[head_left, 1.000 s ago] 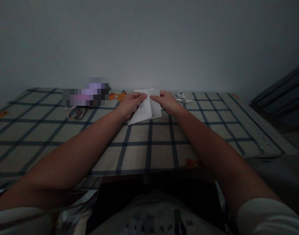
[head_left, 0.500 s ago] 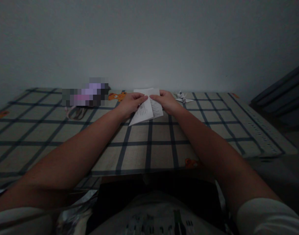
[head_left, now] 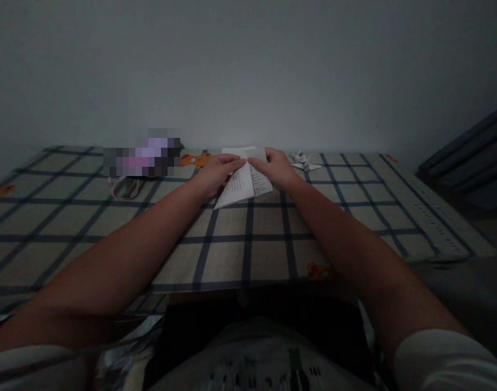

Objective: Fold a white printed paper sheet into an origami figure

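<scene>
A folded sheet of printed white paper point(head_left: 243, 184) lies on the checked tablecloth point(head_left: 248, 239) near the wall. My left hand point(head_left: 215, 171) presses on the sheet's left flap, fingers closed on its edge. My right hand point(head_left: 275, 167) pinches the paper's upper right part, and the fingertips of both hands almost meet at the fold. Both forearms reach straight out over the table.
A small folded paper crane point(head_left: 304, 161) sits just right of my right hand. A blurred purple object point(head_left: 145, 155) and a loop of cord point(head_left: 125, 187) lie to the left. Orange bear prints mark the cloth. A dark object point(head_left: 468, 163) stands at the right edge.
The paper's right flap has shifted slightly as my right hand moved a little left and up. My left hand stays nearly still.
</scene>
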### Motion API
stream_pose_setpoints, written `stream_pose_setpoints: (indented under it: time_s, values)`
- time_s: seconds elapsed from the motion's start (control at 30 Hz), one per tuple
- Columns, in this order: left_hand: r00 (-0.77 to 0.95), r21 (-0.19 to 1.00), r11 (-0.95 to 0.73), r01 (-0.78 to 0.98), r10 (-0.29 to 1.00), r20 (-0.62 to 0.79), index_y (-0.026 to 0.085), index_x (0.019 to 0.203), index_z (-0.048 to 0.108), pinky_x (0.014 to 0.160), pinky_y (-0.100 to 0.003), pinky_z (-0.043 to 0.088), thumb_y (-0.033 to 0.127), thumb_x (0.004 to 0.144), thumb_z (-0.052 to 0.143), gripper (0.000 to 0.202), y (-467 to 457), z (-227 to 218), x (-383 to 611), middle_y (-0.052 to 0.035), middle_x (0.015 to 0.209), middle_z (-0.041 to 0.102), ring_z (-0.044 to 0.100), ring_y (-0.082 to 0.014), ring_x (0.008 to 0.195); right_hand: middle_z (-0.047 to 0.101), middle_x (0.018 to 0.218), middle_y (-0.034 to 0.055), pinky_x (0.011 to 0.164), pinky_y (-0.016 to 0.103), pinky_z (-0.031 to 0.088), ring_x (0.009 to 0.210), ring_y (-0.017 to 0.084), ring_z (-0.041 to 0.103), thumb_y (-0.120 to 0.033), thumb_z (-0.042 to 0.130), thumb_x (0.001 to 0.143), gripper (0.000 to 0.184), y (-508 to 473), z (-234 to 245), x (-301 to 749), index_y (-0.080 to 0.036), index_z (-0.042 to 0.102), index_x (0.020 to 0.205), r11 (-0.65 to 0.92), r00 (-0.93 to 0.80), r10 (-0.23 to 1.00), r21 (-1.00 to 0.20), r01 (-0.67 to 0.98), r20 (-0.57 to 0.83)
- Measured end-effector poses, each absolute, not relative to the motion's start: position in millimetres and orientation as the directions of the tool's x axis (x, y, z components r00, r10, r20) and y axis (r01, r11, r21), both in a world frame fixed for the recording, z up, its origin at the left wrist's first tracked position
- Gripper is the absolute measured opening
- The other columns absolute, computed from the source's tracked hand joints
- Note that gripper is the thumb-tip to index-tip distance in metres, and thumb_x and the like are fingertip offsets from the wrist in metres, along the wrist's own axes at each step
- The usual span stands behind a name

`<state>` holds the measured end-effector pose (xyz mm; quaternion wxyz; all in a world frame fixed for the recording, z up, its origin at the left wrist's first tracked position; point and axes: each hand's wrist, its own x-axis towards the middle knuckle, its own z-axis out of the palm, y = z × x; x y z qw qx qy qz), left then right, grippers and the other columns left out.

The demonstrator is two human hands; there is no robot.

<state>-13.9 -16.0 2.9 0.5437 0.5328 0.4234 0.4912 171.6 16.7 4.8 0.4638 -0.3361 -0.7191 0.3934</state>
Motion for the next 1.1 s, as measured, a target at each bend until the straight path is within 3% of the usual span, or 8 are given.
stream_pose_setpoints:
  time_s: [0.1,0.5,0.73,0.87,1.1]
  values:
    - [0.167,0.993,-0.037,-0.113,0.984,0.056,0.016,0.084,0.069,0.058,-0.026,0.048,0.038,0.070,0.077,0.027,-17.4,4.9,-13.2,-0.0033,0.076,0.068,0.061,-0.0135,0.061,0.070,0.088,0.0037,0.072,0.027,0.049,0.078,0.015,0.061,-0.043,0.070,0.078,0.029,14.9,5.7,170.5,-0.016,0.068,0.088,0.492,-0.329,0.842,-0.859,0.141,0.428]
    - [0.057,0.994,-0.097,-0.043,0.993,0.099,0.017,0.081,0.066,0.051,-0.023,0.044,0.040,0.072,0.076,0.027,-14.8,5.6,-13.4,-0.0007,0.069,0.064,0.057,-0.0114,0.055,0.073,0.093,0.0045,0.068,0.027,0.052,0.077,0.015,0.065,-0.041,0.075,0.074,0.033,17.4,2.2,171.0,-0.016,0.068,0.094,0.278,-0.405,0.875,-0.960,-0.024,0.264]
    - [0.159,0.998,-0.055,-0.030,0.985,0.059,0.016,0.088,0.069,0.056,-0.028,0.049,0.043,0.073,0.076,0.032,-16.9,4.3,-14.6,-0.0046,0.075,0.068,0.061,-0.0140,0.057,0.074,0.093,0.0049,0.066,0.027,0.053,0.076,0.015,0.066,-0.040,0.075,0.076,0.029,17.1,2.9,171.8,-0.017,0.068,0.092,0.229,-0.382,0.898,-0.973,-0.016,0.217]
    - [0.148,0.998,-0.046,-0.037,0.988,0.051,0.015,0.084,0.069,0.054,-0.025,0.048,0.040,0.072,0.077,0.029,-17.5,4.7,-15.1,-0.0042,0.074,0.069,0.062,-0.0133,0.057,0.074,0.092,0.0048,0.066,0.027,0.053,0.075,0.015,0.066,-0.038,0.074,0.076,0.028,15.4,4.9,171.2,-0.017,0.068,0.093,0.197,-0.399,0.895,-0.979,-0.047,0.199]
    - [0.193,0.994,0.002,-0.113,0.981,0.020,0.015,0.085,0.071,0.059,-0.028,0.053,0.038,0.073,0.078,0.027,-19.5,5.8,-15.2,-0.0056,0.077,0.072,0.065,-0.0146,0.060,0.072,0.087,0.0028,0.066,0.026,0.052,0.072,0.014,0.064,-0.042,0.075,0.075,0.029,17.2,2.5,171.3,-0.017,0.067,0.088,0.245,-0.405,0.880,-0.967,-0.065,0.250]
